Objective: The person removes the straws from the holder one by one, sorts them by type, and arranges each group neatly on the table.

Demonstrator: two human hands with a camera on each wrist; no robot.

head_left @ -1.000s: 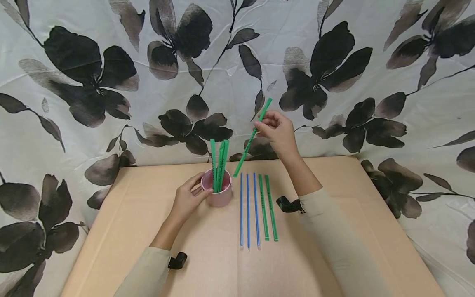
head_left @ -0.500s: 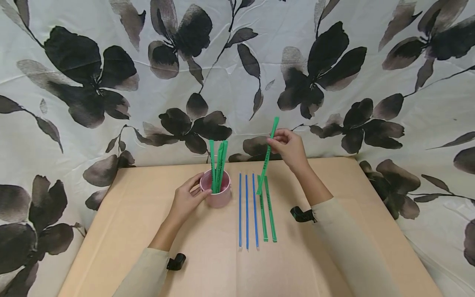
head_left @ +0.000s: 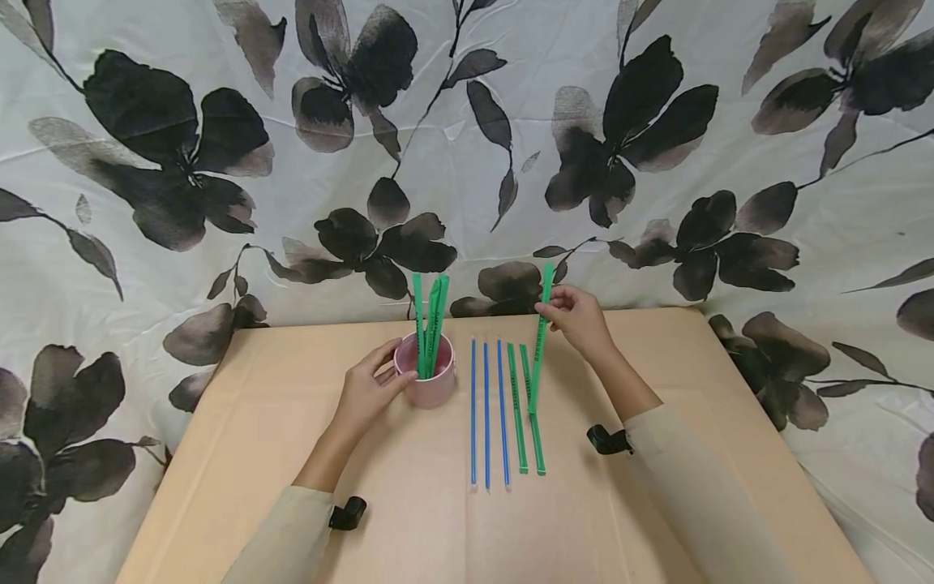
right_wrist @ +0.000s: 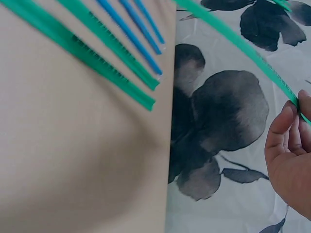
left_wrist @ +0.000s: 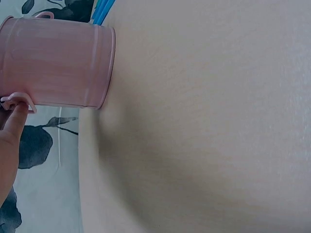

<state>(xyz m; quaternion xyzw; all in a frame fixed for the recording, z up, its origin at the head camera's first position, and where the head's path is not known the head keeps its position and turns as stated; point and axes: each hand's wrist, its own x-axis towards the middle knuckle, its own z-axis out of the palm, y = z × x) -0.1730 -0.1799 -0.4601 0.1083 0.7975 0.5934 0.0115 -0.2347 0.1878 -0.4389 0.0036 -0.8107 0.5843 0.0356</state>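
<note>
My right hand (head_left: 582, 323) pinches a green-wrapped straw (head_left: 541, 357) near its upper part. That straw is upright with a slight tilt, and its lower end overlaps the rightmost green straw on the table. My left hand (head_left: 370, 391) holds a small pink pail (head_left: 432, 392) by its left side, thumb at the rim; in the left wrist view a finger (left_wrist: 17, 119) is at its loop handle (left_wrist: 22, 98). Several green straws (head_left: 435, 320) stand in the pail. Two green straws (head_left: 517, 410) lie right of three blue straws (head_left: 486, 414), all roughly parallel.
The light wooden table (head_left: 306, 535) ends at a back edge just beyond the pail. Behind it hangs a white cloth (head_left: 467, 178) with dark flowers. Black wrist cameras (head_left: 610, 440) stick out from both sleeves.
My right hand has moved right and down with the green straw, from beside the pail to above the right end of the row. The straw is more upright. My left hand stays on the pail.
</note>
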